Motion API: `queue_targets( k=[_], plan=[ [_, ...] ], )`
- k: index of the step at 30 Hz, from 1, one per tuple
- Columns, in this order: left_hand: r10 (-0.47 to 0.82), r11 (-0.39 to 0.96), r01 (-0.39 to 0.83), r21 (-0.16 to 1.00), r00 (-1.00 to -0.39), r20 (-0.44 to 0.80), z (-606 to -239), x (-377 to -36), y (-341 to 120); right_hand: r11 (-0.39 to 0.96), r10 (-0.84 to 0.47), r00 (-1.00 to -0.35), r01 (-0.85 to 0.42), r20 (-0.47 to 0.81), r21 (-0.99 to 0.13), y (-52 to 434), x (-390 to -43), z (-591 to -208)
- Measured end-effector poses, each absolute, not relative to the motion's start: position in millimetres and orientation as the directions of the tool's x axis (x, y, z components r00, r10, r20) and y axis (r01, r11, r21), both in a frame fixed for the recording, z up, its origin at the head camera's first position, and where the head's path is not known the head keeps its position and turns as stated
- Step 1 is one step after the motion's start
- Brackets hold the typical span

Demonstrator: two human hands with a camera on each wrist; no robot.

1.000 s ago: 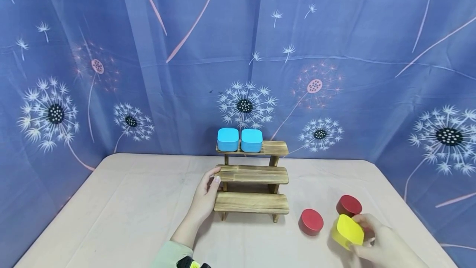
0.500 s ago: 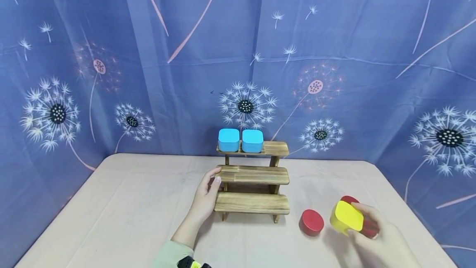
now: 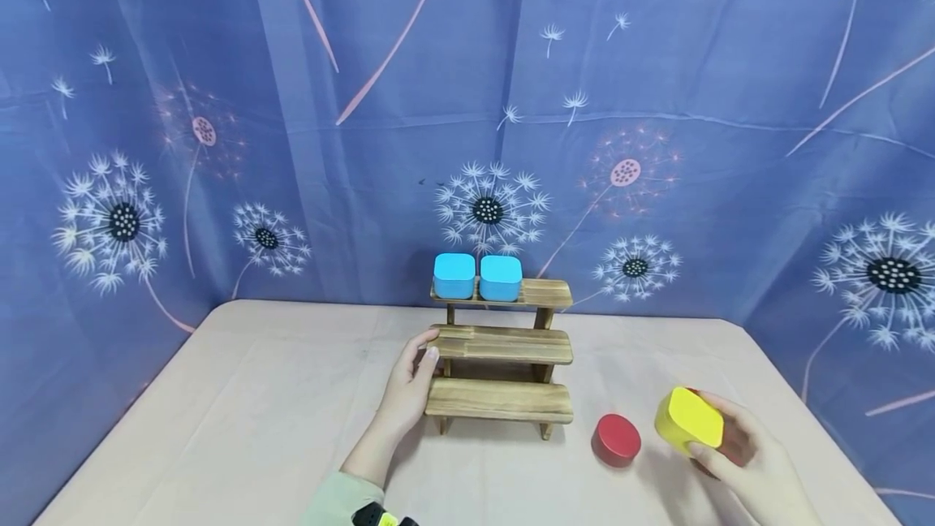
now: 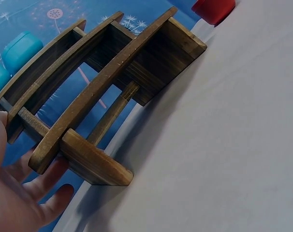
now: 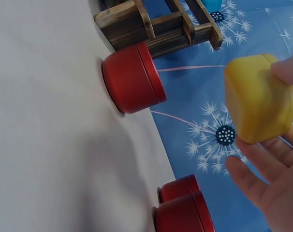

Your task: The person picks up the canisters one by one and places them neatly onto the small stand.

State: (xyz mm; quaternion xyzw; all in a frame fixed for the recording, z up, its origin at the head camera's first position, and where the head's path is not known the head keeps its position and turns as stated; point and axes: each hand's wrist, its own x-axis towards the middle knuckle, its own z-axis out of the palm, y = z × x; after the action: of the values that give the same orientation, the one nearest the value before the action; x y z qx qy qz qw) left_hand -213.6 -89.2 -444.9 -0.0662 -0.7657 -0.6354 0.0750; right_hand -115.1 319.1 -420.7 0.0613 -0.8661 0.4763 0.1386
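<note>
A three-step wooden shelf (image 3: pixel 500 364) stands mid-table. Two blue boxes (image 3: pixel 454 275) (image 3: pixel 500 278) sit side by side on its top step. My left hand (image 3: pixel 424 364) rests against the shelf's left end, thumb on the middle step, fingers relaxed; the left wrist view shows those fingers (image 4: pixel 45 186) lying straight beside the shelf (image 4: pixel 103 96). My right hand (image 3: pixel 712 433) holds a yellow box (image 3: pixel 689 420) in the air right of the shelf. In the right wrist view the thumb and fingers (image 5: pixel 253 179) pinch the yellow box (image 5: pixel 260 99).
A round red tin (image 3: pixel 616 438) lies on the beige table (image 3: pixel 256 412) between the shelf and my right hand. Two more red tins (image 5: pixel 178 187) (image 5: pixel 185 215) sit further right, hidden in the head view. A blue dandelion curtain (image 3: pixel 219 144) closes the back and sides.
My right hand has lifted the yellow box higher off the table, covering the red tin behind it. The left hand has stayed on the shelf.
</note>
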Motion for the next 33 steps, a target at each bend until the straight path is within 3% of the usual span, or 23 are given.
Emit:
queue_targets(
  k=[9,17,24,33],
  plan=[
    [0.007,0.180,0.183,0.966,-0.983,0.185,-444,-212,-88,0.327,0.027,-0.951,-0.283,0.308,-0.902,318,-117,-420],
    [0.006,0.193,0.204,0.960,-0.978,0.206,-445,-214,-89,0.269,0.031,-0.924,-0.359,0.380,-0.894,317,-121,-420],
    [0.006,0.179,0.209,0.961,-0.977,0.212,-444,-214,-89,0.466,0.041,-0.918,-0.332,0.395,-0.820,310,-123,-410],
    [0.010,0.161,0.204,0.966,-0.979,0.205,-444,-213,-89,0.281,0.103,-0.925,-0.325,0.365,-0.903,302,-129,-405]
  ],
)
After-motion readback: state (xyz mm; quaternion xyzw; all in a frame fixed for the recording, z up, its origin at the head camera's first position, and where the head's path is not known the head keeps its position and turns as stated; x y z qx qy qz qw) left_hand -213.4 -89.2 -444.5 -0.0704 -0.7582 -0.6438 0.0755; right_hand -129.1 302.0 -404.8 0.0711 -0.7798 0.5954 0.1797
